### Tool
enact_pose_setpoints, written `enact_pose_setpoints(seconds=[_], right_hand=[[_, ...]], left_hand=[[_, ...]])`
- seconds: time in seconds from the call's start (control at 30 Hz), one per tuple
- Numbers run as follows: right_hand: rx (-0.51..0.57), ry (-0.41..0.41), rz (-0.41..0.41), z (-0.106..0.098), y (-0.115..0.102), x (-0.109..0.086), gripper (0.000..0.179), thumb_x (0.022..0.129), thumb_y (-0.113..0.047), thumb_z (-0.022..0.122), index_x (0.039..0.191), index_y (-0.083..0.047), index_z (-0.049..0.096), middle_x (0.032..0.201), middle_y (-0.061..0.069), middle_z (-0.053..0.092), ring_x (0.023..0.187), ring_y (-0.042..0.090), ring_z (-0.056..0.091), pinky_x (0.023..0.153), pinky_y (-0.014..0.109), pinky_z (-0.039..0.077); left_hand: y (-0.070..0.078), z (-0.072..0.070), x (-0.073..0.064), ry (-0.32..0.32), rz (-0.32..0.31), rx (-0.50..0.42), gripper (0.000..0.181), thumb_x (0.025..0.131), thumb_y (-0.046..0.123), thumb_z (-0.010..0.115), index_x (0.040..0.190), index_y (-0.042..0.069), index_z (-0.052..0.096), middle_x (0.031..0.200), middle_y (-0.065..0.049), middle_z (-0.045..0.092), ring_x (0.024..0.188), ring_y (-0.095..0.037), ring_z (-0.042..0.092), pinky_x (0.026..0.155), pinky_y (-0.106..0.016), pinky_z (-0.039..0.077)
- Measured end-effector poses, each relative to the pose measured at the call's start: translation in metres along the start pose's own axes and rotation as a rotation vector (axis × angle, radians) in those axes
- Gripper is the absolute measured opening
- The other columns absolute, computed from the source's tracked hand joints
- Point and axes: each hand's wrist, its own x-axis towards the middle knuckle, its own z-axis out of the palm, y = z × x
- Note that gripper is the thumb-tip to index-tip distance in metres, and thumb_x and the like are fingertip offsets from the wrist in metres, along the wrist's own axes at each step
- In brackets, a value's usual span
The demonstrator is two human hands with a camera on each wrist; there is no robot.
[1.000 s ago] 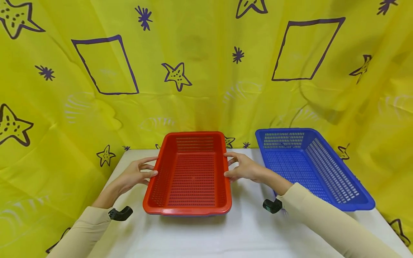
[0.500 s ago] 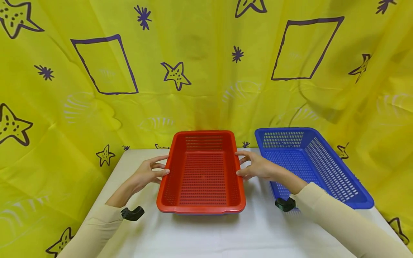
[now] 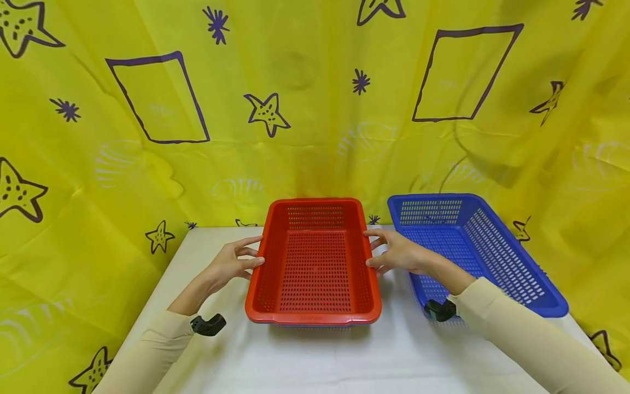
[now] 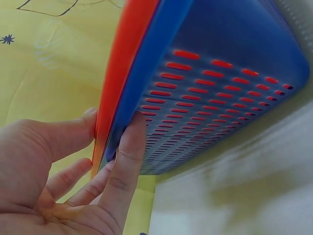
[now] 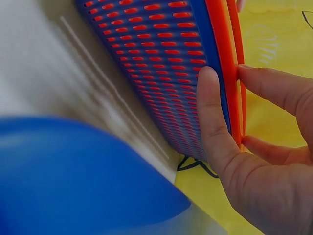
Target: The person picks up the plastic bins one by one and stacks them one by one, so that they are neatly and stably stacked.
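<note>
A red perforated plastic basket (image 3: 315, 268) sits nested inside a blue basket (image 4: 244, 36), whose side wall shows in both wrist views. In the head view the blue one is almost hidden, with a thin strip below the red front rim. My left hand (image 3: 237, 264) pinches the stacked rims at the left side, thumb against the red rim (image 4: 124, 54) and a finger against the blue wall. At the opposite side my right hand (image 3: 401, 254) pinches both rims the same way. The red basket holds nothing.
Another blue perforated basket (image 3: 512, 257) stands on the white table (image 3: 315, 361) at the right, with my right forearm passing over its near left corner. A yellow curtain (image 3: 315, 158) with starfish drawings hangs behind the table and along its sides.
Both hands have shifted the nested baskets to the right, closer to the separate blue basket. Most of that movement came in the first half second. The grip looks the same.
</note>
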Motion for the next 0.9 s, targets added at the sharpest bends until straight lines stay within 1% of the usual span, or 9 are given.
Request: enact_pose_setpoints(seconds=[0.1, 0.3, 0.5, 0.63, 0.7, 0.8, 0.9], right_hand=[[-0.003, -0.001, -0.001, 0.0, -0.001, 0.0, 0.084, 0.09, 0.005, 0.073, 0.16, 0.0, 0.026, 0.134, 0.033, 0.043, 0.084, 0.032, 0.072, 0.077, 0.049, 0.063], [-0.008, -0.001, 0.001, 0.0, -0.001, 0.0, 0.085, 0.09, 0.005, 0.073, 0.16, 0.0, 0.026, 0.134, 0.033, 0.043, 0.085, 0.032, 0.072, 0.079, 0.051, 0.062], [-0.008, -0.015, 0.0, -0.001, -0.002, 0.0, 0.084, 0.091, 0.002, 0.074, 0.16, 0.0, 0.025, 0.135, 0.033, 0.043, 0.086, 0.033, 0.072, 0.078, 0.05, 0.062], [-0.029, -0.046, 0.003, -0.004, -0.005, -0.001, 0.087, 0.092, -0.005, 0.076, 0.161, -0.003, 0.023, 0.137, 0.034, 0.044, 0.089, 0.033, 0.072, 0.081, 0.054, 0.061], [-0.046, -0.066, 0.007, -0.006, -0.008, -0.002, 0.09, 0.093, -0.008, 0.077, 0.162, -0.004, 0.02, 0.138, 0.034, 0.044, 0.09, 0.033, 0.072, 0.082, 0.056, 0.06], [-0.071, -0.089, 0.012, -0.01, -0.011, -0.004, 0.093, 0.093, -0.013, 0.078, 0.163, -0.006, 0.017, 0.141, 0.035, 0.043, 0.093, 0.033, 0.071, 0.081, 0.054, 0.061], [-0.085, -0.107, 0.015, -0.013, -0.015, -0.006, 0.095, 0.093, -0.016, 0.078, 0.164, -0.009, 0.016, 0.143, 0.035, 0.043, 0.097, 0.033, 0.07, 0.079, 0.052, 0.062]], left_hand=[[0.0, 0.0, 0.0, -0.002, 0.003, 0.004, 0.066, 0.097, 0.006, 0.07, 0.157, 0.008, 0.042, 0.121, -0.023, 0.062, 0.088, -0.026, 0.071, 0.073, -0.043, 0.063], [0.0, 0.0, 0.001, -0.002, 0.001, 0.006, 0.067, 0.098, 0.007, 0.07, 0.158, 0.009, 0.041, 0.121, -0.023, 0.062, 0.089, -0.025, 0.071, 0.073, -0.043, 0.063], [0.003, 0.0, 0.002, 0.003, -0.005, 0.019, 0.068, 0.097, 0.009, 0.072, 0.158, 0.009, 0.041, 0.116, -0.022, 0.063, 0.088, -0.025, 0.071, 0.073, -0.043, 0.063], [0.008, 0.001, 0.003, 0.007, -0.002, 0.06, 0.066, 0.098, 0.012, 0.071, 0.157, 0.009, 0.042, 0.118, -0.024, 0.063, 0.089, -0.027, 0.072, 0.073, -0.044, 0.063], [0.011, 0.001, 0.003, 0.007, 0.005, 0.095, 0.065, 0.099, 0.015, 0.071, 0.157, 0.008, 0.042, 0.121, -0.026, 0.062, 0.09, -0.028, 0.073, 0.072, -0.044, 0.063], [0.016, 0.003, 0.004, 0.011, 0.019, 0.144, 0.062, 0.1, 0.019, 0.07, 0.156, 0.007, 0.043, 0.124, -0.028, 0.061, 0.093, -0.028, 0.072, 0.072, -0.043, 0.064], [0.019, 0.003, 0.004, 0.008, 0.029, 0.17, 0.062, 0.101, 0.02, 0.068, 0.155, 0.005, 0.043, 0.126, -0.029, 0.061, 0.095, -0.028, 0.072, 0.071, -0.043, 0.064]])
